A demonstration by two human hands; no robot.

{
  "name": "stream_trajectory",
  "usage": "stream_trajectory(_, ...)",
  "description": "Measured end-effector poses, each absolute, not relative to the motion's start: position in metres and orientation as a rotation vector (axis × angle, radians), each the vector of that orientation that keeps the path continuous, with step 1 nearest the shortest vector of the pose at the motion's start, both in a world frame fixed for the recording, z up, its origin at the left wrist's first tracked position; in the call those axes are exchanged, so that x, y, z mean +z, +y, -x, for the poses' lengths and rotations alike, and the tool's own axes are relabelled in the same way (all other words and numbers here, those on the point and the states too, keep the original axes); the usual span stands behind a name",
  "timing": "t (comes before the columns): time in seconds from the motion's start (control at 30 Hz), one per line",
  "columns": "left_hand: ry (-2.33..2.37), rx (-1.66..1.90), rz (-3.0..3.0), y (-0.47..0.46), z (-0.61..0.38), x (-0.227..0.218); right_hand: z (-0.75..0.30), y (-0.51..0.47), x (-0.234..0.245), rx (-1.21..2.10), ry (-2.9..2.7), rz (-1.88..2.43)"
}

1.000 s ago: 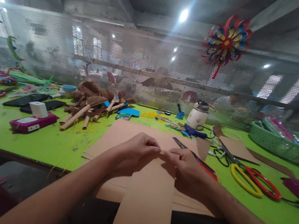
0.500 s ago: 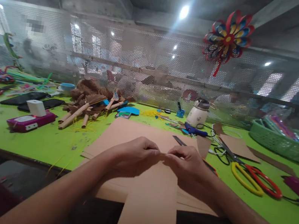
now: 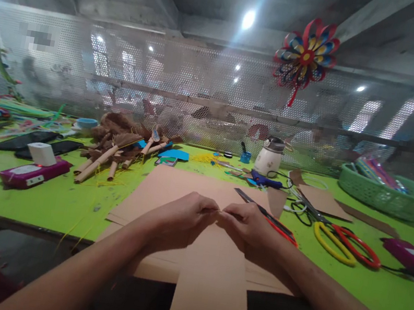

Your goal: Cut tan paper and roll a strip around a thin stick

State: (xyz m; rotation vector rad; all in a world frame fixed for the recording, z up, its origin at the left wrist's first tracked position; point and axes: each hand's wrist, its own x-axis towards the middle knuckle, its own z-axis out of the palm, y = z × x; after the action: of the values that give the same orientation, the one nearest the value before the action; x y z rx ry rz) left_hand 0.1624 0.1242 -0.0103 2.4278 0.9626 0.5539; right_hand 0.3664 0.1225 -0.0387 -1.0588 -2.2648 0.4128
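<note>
A long strip of brown kraft paper (image 3: 213, 288) runs from my fingers down over the table's front edge toward my lap. My left hand (image 3: 196, 217) pinches the far end of this strip between thumb and forefinger. Close against it, my right hand (image 3: 243, 225) pinches the same end, the fingertips of both nearly touching. Larger brown paper sheets (image 3: 157, 189) lie stacked flat beneath my hands. Beyond my right hand, red-handled scissors (image 3: 278, 225) rest partly on the sheets, with their blades pointing back left.
Yellow-and-red scissors (image 3: 346, 244) lie at right, near a green basket (image 3: 378, 197). Behind stand a white bottle (image 3: 269, 157) and a blue glue gun (image 3: 266, 181). Rolled brown paper pieces (image 3: 100, 161) pile up at back left, beside a purple power strip (image 3: 35, 171).
The view has shifted slightly right. My hands have drawn a little closer together at the strip's end, both still pinching it.
</note>
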Motion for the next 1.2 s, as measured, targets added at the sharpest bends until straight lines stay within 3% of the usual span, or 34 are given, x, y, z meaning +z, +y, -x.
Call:
stream_trajectory(0.33, 1.079, 0.608, -2.493, 0.121, -0.158, -0.010, -0.368, 0.127, -0.043, 0.426, -2.209, 1.063)
stream_trajectory(0.57, 1.067, 0.600, -2.527, 0.127, -0.153, -0.014, -0.372, 0.122, -0.035, 0.661, -2.155, 1.091)
stream_trajectory(0.97, 1.186, 0.628, -2.596, 0.138, -0.147, -0.023, -0.386, 0.125, -0.035, 0.412, -2.133, 1.067)
stream_trajectory(1.2, 1.090, 0.581, -2.542, 0.141, -0.146, -0.014, -0.395, 0.142, -0.030, 0.587, -2.121, 1.088)
